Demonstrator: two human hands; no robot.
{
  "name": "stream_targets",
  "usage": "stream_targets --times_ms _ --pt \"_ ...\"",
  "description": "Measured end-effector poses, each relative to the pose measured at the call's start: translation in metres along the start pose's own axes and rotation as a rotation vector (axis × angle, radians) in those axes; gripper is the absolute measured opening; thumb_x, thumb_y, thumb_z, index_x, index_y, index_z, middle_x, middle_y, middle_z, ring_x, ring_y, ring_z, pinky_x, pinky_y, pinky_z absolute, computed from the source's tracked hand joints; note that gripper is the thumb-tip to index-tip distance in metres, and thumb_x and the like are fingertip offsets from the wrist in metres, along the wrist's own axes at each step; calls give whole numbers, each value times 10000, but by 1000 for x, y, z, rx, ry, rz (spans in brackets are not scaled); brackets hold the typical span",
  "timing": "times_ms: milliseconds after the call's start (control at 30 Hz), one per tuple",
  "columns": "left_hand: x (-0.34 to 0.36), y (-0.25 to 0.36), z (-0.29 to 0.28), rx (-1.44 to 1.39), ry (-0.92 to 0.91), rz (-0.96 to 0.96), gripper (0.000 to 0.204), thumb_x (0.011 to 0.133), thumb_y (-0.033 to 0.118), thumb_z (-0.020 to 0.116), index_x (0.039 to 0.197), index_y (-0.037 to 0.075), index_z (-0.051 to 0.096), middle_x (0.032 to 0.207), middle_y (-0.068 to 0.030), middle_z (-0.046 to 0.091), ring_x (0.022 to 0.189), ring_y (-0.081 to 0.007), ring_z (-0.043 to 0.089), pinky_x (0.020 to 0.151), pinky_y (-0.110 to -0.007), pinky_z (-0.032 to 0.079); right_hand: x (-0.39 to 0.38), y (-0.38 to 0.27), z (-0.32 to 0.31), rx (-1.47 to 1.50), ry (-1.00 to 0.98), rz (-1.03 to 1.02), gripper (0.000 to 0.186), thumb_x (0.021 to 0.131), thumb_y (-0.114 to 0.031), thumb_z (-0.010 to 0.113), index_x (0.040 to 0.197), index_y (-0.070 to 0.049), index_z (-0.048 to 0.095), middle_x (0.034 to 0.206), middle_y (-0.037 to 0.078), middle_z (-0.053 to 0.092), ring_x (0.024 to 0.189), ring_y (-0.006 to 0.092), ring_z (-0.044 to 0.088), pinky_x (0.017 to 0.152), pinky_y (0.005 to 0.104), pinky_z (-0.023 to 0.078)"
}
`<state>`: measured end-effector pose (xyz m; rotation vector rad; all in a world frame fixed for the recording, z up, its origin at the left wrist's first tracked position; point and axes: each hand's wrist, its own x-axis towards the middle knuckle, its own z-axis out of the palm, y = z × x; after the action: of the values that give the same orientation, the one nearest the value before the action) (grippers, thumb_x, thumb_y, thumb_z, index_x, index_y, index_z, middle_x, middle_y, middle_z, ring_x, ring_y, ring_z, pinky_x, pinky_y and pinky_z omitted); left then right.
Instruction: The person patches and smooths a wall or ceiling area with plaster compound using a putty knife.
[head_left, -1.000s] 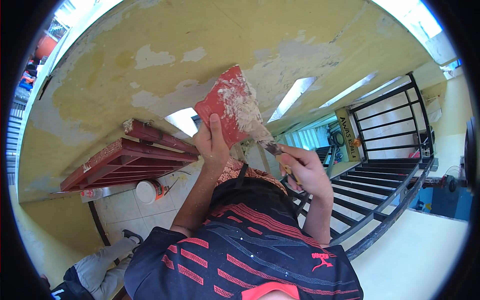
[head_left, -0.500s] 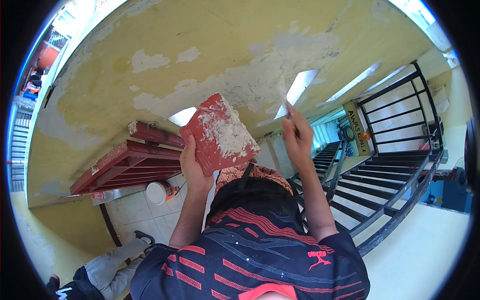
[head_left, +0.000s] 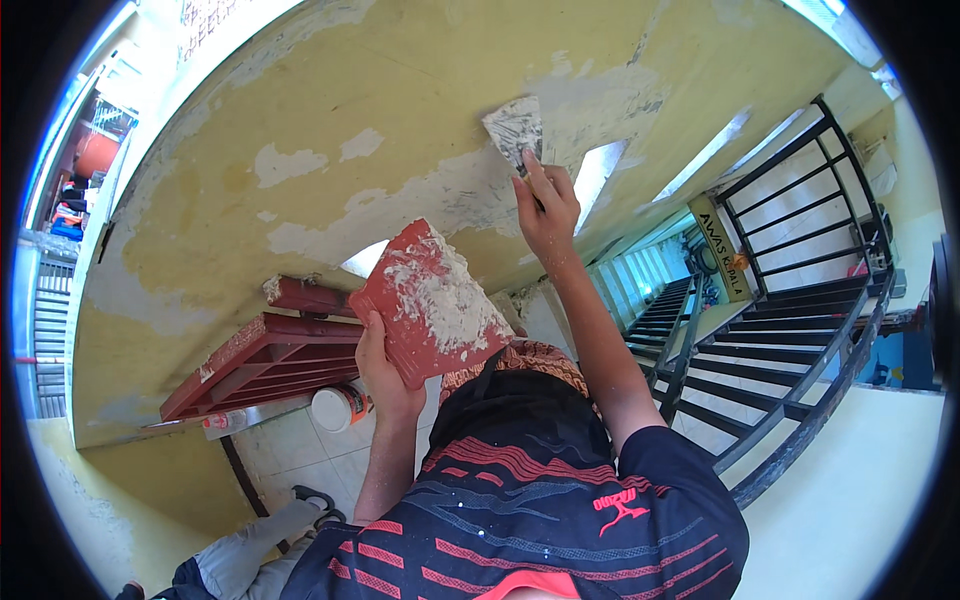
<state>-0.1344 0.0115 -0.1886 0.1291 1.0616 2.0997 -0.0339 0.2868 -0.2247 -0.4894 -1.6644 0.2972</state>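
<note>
My left hand [head_left: 383,372] grips a flat red board [head_left: 385,290] by its near left edge. Off-white filler paste [head_left: 450,300] is smeared thickly over the board's right half. In my right hand [head_left: 550,210] is a putty knife [head_left: 516,130], its wide blade coated with paste and laid against or close before the yellow wall [head_left: 400,100]. Whether the blade touches the wall I cannot tell. Grey-white patches of filler [head_left: 400,200] spread over the wall left of and below the blade. Most of the knife's handle is hidden by my fingers.
Red metal framework [head_left: 270,360] stands at the left beside the wall. Below it a white bucket [head_left: 335,410] sits on the tiled floor. Black metal stairs with a railing [head_left: 790,350] fill the right side. Slot openings [head_left: 597,180] pierce the wall. Another person's legs [head_left: 250,545] show lower left.
My right hand has moved up and left along the wall, and the knife's blade now shows broad side on. The board in my left hand has shifted slightly down.
</note>
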Motion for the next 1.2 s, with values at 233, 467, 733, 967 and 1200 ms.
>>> stream_targets --times_ms 233,467,733,967,1200 --pt "4 2 5 15 -36 -19 442 1100 335 494 1387 0 529 1266 -106 648 1111 -193 675 931 -376 570 -23 19 -4 -100 -75 76 481 876 15 774 1336 -108 702 825 74 586 653 159 536 579 291 465" --pt "16 -2 4 33 -134 -84 450 1115 318 448 1424 -5 495 1337 -122 633 1190 -221 647 1018 -403 523 4 -4 -23 -87 6 25 499 877 9 774 1352 -121 692 802 71 568 649 182 531 580 305 460" --pt "18 -8 21 42 -185 -73 457 1111 320 457 1425 -10 493 1327 -122 637 1173 -218 655 1001 -398 534 -34 2 -18 -154 -204 149 501 881 -10 771 1358 -138 689 782 62 565 606 183 510 574 316 455" --pt "20 -13 20 66 -190 -70 449 1110 326 461 1404 -10 508 1290 -113 645 1142 -206 661 976 -389 541 2 -27 -28 -81 -111 145 492 889 -11 763 1363 -117 685 751 57 577 619 164 511 578 294 451" --pt "17 -17 32 68 -199 -84 439 1108 322 468 1393 -9 515 1282 -115 646 1126 -201 663 959 -379 545 -26 -10 -16 -183 -213 203 499 898 -16 754 1378 -116 667 718 73 513 613 182 499 574 308 447"
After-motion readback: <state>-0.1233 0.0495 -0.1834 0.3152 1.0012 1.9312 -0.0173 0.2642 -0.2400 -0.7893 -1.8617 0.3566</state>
